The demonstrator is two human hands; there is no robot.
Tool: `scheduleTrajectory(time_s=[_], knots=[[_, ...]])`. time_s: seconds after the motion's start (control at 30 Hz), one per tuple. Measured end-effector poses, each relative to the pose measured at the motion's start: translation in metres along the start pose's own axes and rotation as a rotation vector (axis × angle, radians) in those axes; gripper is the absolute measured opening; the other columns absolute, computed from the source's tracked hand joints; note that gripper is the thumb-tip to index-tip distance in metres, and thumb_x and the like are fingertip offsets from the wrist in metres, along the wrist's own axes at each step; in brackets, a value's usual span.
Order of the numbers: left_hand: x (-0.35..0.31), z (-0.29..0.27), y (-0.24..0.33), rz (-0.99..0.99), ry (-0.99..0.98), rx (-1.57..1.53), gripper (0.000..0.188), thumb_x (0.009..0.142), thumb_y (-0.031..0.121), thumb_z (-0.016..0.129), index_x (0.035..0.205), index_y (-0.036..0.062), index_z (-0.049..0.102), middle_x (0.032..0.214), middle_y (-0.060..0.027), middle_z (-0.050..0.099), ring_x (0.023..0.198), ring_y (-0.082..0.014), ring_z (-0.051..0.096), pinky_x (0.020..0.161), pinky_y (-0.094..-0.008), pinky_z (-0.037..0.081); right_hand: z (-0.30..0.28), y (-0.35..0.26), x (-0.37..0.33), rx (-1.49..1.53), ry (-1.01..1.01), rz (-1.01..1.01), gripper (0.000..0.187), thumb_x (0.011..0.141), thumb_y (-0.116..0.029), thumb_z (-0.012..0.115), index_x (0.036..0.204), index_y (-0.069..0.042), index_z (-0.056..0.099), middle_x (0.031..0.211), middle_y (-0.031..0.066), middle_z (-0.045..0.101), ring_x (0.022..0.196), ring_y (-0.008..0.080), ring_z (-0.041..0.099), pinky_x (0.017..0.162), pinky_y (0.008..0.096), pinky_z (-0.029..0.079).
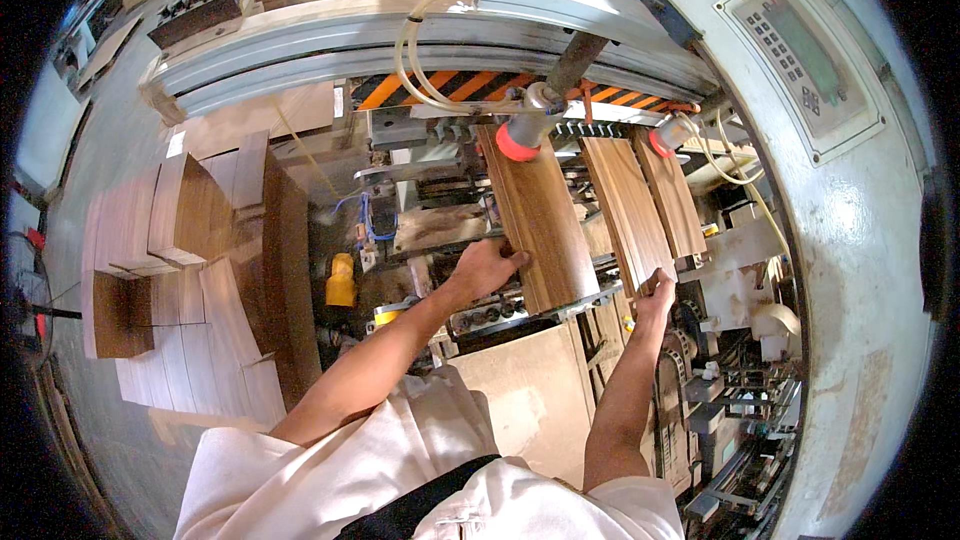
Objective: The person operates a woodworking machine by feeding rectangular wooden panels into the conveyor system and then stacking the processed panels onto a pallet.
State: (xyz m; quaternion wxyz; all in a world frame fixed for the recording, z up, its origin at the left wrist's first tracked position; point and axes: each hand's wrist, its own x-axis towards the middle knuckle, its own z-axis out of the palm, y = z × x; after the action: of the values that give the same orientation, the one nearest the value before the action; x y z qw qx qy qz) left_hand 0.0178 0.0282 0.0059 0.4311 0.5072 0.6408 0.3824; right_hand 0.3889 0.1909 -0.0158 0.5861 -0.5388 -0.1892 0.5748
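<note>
A stack of brown wood-grain boards [545, 230] lies lengthwise on the machine bed. My left hand [485, 270] is closed at its left edge, thumb against the side; some of its fingers are hidden. To the right is a second, narrower group of wood-grain boards [628, 205]. My right hand [655, 295] pinches its near right corner. A third wood-grain board [672, 195] lies beside it on the far right. A red-rimmed suction cup [517, 143] is over the far end of the left stack, and another red-rimmed cup [662, 142] is at the right board's far end.
Stacks of wood boards [170, 210] stand on the left. A metal beam [400, 40] with air hoses spans the far side above a black-and-orange striped guard [440, 90]. On the right rises a machine cabinet with a control panel [800, 65]. A yellow part [341, 280] sits left of my left forearm.
</note>
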Motion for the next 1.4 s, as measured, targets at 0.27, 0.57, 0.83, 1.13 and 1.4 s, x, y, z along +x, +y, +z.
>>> scheduleTrajectory(time_s=[0.27,0.57,0.83,1.13,1.4], knots=[[-0.004,0.0,0.009,-0.099,0.015,0.092,0.051,0.084,0.045,0.061,0.097,-0.0041,0.066,0.088,-0.0253,0.066,0.09,-0.0388,0.065,0.081,-0.0457,0.05,0.02,0.003,-0.016,0.064,0.193,-0.117,0.028,0.088,-0.013,0.052,0.061,-0.014,0.047,0.052,-0.0006,0.039,0.041,0.0148,0.03,0.041,0.0306,0.023],[-0.017,-0.01,-0.02,0.112,0.165,-0.109,0.049,0.084,0.051,0.059,0.094,0.004,0.069,0.085,-0.0215,0.067,0.078,-0.0377,0.065,0.07,-0.0463,0.05,-0.067,0.018,0.048,-0.27,-0.08,-0.171,0.045,0.095,-0.029,0.051,0.126,0.002,0.041,0.12,0.0185,0.049,0.102,0.0273,0.052,0.083,0.0431,0.054],[-0.127,-0.132,-0.078,-0.151,0.119,-0.014,0.052,0.09,0.051,0.054,0.109,0.0034,0.062,0.089,-0.0225,0.065,0.082,-0.0341,0.064,0.074,-0.0451,0.048,-0.125,0.166,-0.109,-0.175,-0.629,0.245,0.05,0.097,-0.05,0.04,0.11,-0.005,0.058,0.098,0.0103,0.065,0.09,0.0216,0.062,0.094,0.0405,0.047],[-0.287,-0.201,-0.371,-0.893,0.835,0.012,0.081,0.069,0.05,0.075,0.116,-0.0099,0.047,0.114,-0.031,0.057,0.108,-0.0405,0.057,0.095,-0.043,0.045,-0.133,0.285,-0.334,-1.03,-0.426,0.839,0.047,0.099,-0.044,0.037,0.123,-0.007,0.052,0.113,0.0104,0.059,0.094,0.023,0.056,0.085,0.0416,0.048],[-0.306,-0.287,-0.512,-1.308,0.833,0.107,0.121,0.058,0.051,0.084,0.144,0.002,0.015,0.151,-0.0295,0.008,0.141,-0.0442,0.009,0.106,-0.0608,0.028,-0.172,0.224,-0.371,-1.155,-0.054,0.857,0.047,0.099,-0.039,0.036,0.133,-0.009,0.047,0.124,0.0106,0.055,0.097,0.0241,0.053,0.079,0.0422,0.049]])
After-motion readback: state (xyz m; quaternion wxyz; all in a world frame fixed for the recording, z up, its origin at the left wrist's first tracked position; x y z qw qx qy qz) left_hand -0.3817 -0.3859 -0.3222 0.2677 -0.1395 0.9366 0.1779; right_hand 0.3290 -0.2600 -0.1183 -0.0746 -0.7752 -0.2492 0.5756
